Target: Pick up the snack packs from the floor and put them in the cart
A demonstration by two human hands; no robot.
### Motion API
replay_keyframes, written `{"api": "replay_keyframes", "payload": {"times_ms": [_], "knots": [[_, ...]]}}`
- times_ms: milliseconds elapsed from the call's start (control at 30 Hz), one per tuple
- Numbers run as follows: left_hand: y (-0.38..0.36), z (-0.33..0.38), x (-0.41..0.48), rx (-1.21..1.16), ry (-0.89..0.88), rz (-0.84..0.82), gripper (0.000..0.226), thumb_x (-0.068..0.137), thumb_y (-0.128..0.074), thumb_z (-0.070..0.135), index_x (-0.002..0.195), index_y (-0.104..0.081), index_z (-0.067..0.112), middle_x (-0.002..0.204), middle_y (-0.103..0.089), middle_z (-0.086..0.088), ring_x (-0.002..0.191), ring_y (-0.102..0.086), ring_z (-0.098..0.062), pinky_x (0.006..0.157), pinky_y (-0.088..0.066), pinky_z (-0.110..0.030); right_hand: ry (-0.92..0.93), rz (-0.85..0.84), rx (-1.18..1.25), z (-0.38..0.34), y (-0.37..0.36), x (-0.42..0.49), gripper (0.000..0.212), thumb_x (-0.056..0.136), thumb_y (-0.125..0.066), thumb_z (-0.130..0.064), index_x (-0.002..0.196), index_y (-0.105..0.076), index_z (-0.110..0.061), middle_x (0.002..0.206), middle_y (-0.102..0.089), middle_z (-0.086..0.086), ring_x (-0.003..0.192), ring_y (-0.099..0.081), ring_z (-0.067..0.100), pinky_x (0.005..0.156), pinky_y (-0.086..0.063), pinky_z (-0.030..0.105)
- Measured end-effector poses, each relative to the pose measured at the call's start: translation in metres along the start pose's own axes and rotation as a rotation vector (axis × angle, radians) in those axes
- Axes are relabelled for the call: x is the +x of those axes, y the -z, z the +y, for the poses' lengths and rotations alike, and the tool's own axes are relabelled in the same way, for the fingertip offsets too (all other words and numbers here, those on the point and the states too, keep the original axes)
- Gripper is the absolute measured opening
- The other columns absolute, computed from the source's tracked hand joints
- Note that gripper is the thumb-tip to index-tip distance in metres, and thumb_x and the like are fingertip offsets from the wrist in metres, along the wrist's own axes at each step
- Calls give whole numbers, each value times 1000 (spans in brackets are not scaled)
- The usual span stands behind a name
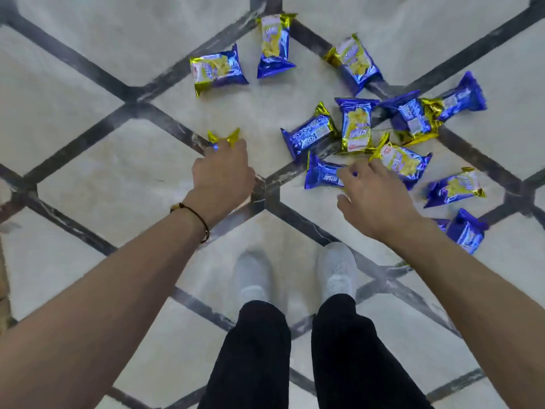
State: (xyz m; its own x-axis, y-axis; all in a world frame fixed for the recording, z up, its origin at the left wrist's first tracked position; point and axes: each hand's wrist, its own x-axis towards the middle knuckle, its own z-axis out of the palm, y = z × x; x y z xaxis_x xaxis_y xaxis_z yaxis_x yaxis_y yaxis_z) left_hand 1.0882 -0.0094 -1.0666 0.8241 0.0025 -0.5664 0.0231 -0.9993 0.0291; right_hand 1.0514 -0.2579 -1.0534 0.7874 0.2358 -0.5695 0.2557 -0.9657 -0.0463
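Blue and gold packs (355, 126) lie spread on the floor (103, 184). Most of them are in a heap in front of us, to the right. Three more lie apart, farther off. Our left hand (221, 174) is closed tight around one pack (224, 139), and only its gold end sticks out past our fingers. We cannot tell if it touches the floor or is just above it. Our right hand (376, 199) is spread wide, fingers apart, and holds nothing. Its fingertips reach over a blue pack (321, 175) at the near edge of the heap, just beside a yellow pack (404, 163). Two more packs lie by our right arm. A dark band (203, 224) goes around our left wrist. Our white shoes (253, 278) stand on the floor below our hands.
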Motion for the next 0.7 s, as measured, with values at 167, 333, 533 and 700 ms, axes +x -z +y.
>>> {"api": "replay_keyframes", "payload": {"times_ms": [167,333,533,700], "knots": [[-78,-11,58,69,46,102,47,91,-56,28,133,-43,11,140,-39,-21,127,-41,-47,86,-46,-51,22,49,-22,-6,-74,62,47,82,-62,-24,125,-53,-8,122,-54,20,111,-49,42,86,-47,50],[-120,-24,95,24,113,208,59,81,-56,34,133,-39,14,133,-39,-21,110,-44,-47,69,-47,-48,-22,25,-92,-4,-109,104,67,80,-66,-25,140,-40,-12,132,-47,19,117,-45,41,89,-42,49],[-133,-34,112,68,181,309,79,75,-58,32,148,-27,25,142,-37,-18,105,-46,-46,71,-44,-49,-96,-31,-177,-2,-130,123,78,80,-67,-28,144,-25,-13,130,-46,15,117,-44,36,91,-40,47],[-142,-39,115,-43,179,260,93,77,-59,22,155,-12,34,154,-23,-20,109,-46,-52,64,-51,-50,-99,-14,-175,-5,-139,132,73,73,-73,-28,134,-37,-8,119,-49,17,104,-50,36,80,-43,44]]}}
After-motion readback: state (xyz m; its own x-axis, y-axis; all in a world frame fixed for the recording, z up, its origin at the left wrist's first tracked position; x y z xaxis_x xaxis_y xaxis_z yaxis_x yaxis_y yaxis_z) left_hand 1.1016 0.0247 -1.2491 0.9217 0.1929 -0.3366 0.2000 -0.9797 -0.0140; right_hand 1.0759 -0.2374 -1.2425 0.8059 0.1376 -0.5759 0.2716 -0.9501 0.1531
